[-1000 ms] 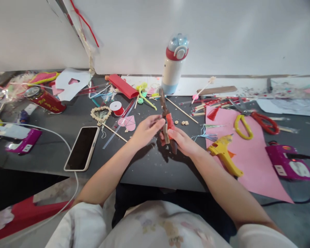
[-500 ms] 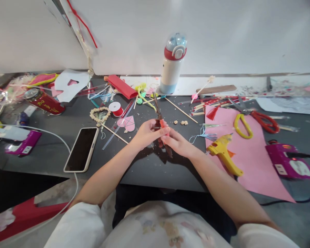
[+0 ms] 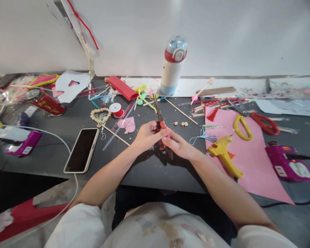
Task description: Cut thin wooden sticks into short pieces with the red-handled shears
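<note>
Over the middle of the dark table, both hands are closed around a pair of long-nosed pliers [image 3: 158, 112] with red handles. The slim dark jaws point away from me, and their tips stand slightly apart. My left hand [image 3: 150, 136] holds the handles from the left, thumb across them. From the right, my right hand [image 3: 177, 143] grips the lower handles, and its fingers partly hide them. Small beige beaded pieces [image 3: 184, 124] lie just beyond the right hand. Left of the hands are a pink paper heart [image 3: 127, 124] and a heart-shaped beaded loop on a stick [image 3: 100, 116].
A bottle [image 3: 172, 67] stands at the back by the white wall. To the right, a yellow glue gun [image 3: 225, 155] and scissors [image 3: 243, 127] lie on pink paper [image 3: 257, 175]. A phone [image 3: 81, 150], red ribbon spool [image 3: 116, 110] and drink can [image 3: 45, 102] are on the left.
</note>
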### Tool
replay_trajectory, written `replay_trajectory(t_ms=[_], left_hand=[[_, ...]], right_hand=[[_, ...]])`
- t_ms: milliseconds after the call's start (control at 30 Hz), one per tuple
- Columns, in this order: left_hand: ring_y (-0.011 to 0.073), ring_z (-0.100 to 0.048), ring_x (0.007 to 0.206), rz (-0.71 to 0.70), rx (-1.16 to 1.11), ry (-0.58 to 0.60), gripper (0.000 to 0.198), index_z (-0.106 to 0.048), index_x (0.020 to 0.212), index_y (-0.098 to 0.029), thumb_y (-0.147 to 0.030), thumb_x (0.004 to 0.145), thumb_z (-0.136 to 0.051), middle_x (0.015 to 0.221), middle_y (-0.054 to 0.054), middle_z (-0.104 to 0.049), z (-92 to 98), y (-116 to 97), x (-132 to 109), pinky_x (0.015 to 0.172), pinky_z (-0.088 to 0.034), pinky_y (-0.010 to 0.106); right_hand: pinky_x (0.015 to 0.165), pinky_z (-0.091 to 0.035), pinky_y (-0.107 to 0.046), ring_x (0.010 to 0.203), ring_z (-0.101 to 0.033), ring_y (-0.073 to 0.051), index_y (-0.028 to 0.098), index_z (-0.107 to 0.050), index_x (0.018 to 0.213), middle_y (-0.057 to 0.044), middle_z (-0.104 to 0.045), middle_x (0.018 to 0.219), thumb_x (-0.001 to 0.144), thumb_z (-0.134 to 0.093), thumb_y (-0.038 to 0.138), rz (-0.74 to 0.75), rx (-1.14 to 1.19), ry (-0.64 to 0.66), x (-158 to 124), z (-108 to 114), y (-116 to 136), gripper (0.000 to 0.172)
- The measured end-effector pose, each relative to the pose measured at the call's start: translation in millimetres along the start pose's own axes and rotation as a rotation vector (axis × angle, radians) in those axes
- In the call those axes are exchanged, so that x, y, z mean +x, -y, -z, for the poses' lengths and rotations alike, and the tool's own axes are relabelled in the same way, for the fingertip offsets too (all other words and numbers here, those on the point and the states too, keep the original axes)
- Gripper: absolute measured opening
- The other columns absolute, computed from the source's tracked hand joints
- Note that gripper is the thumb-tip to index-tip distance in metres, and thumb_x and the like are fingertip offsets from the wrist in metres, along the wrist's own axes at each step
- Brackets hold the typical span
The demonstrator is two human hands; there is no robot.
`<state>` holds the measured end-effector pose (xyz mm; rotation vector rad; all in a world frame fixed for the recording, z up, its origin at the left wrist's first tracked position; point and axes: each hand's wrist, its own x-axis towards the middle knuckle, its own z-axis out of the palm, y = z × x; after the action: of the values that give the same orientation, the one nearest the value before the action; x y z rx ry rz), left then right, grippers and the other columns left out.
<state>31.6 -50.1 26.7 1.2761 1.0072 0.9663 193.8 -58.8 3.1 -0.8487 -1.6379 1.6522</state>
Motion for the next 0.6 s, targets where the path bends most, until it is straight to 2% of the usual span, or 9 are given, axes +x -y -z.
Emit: replay_trajectory(t_ms=[133,233,333,400,467,533,600], left_hand=[[0.0133,-0.068,0.068,0.022,0.043,0.011,0.047,-0.065,0.085,-0.015,-0.059,0.073,-0.075,0.079,0.006,-0.073,3.7,2,2,0.064,-0.055,0.026],[0.0159,-0.070,0.077,0.045,0.111,0.044,0.050,-0.065,0.089,-0.015,-0.062,0.073,-0.073,0.085,0.007,-0.074,10.1,8,8,0.072,-0.057,0.028],[0.0182,-0.071,0.085,-0.038,0.161,0.013,0.061,-0.064,0.101,-0.015,-0.069,0.072,-0.070,0.096,0.011,-0.074,19.5,13,15,0.077,-0.058,0.032],[0.0186,-0.071,0.087,-0.151,0.237,-0.107,0.069,-0.060,0.115,-0.016,-0.069,0.071,-0.071,0.106,0.013,-0.072,26.9,12,19,0.076,-0.058,0.032],[0.0184,-0.070,0.089,-0.263,0.386,-0.277,0.070,-0.057,0.122,-0.018,-0.064,0.073,-0.073,0.113,0.013,-0.070,34.4,8,19,0.075,-0.057,0.031],[0.0171,-0.068,0.089,-0.361,0.537,-0.431,0.057,-0.057,0.122,-0.019,-0.056,0.080,-0.071,0.115,0.011,-0.069,40.7,2,19,0.074,-0.056,0.030],[0.0152,-0.067,0.087,-0.435,0.653,-0.538,0.042,-0.059,0.121,-0.020,-0.045,0.088,-0.065,0.112,0.009,-0.069,45.0,-5,17,0.073,-0.055,0.028]], right_hand=[[0.061,-0.047,-0.029,0.070,-0.053,-0.014,0.021,-0.050,0.088,-0.001,-0.054,0.077,0.091,-0.055,0.052,-0.031,0.040,-0.012,1,-2,1,0.032],[0.055,-0.044,-0.027,0.065,-0.051,-0.013,0.021,-0.051,0.094,0.001,-0.052,0.074,0.089,-0.059,0.053,-0.071,0.087,-0.050,2,-3,3,0.034],[0.046,-0.040,-0.025,0.055,-0.048,-0.011,0.021,-0.049,0.100,0.004,-0.049,0.069,0.086,-0.063,0.054,-0.137,0.119,-0.064,2,-1,5,0.039],[0.040,-0.036,-0.024,0.047,-0.045,-0.009,0.022,-0.046,0.103,0.006,-0.048,0.066,0.085,-0.064,0.056,-0.177,0.151,-0.038,1,0,6,0.043],[0.038,-0.034,-0.024,0.045,-0.042,-0.008,0.022,-0.044,0.104,0.007,-0.047,0.065,0.084,-0.065,0.057,-0.186,0.165,-0.026,0,2,7,0.045],[0.041,-0.034,-0.023,0.048,-0.042,-0.008,0.022,-0.045,0.103,0.007,-0.046,0.066,0.083,-0.068,0.056,-0.184,0.145,-0.031,0,3,6,0.046],[0.044,-0.034,-0.023,0.051,-0.041,-0.008,0.022,-0.046,0.102,0.007,-0.046,0.067,0.081,-0.070,0.056,-0.196,0.119,-0.034,-1,3,5,0.046]])
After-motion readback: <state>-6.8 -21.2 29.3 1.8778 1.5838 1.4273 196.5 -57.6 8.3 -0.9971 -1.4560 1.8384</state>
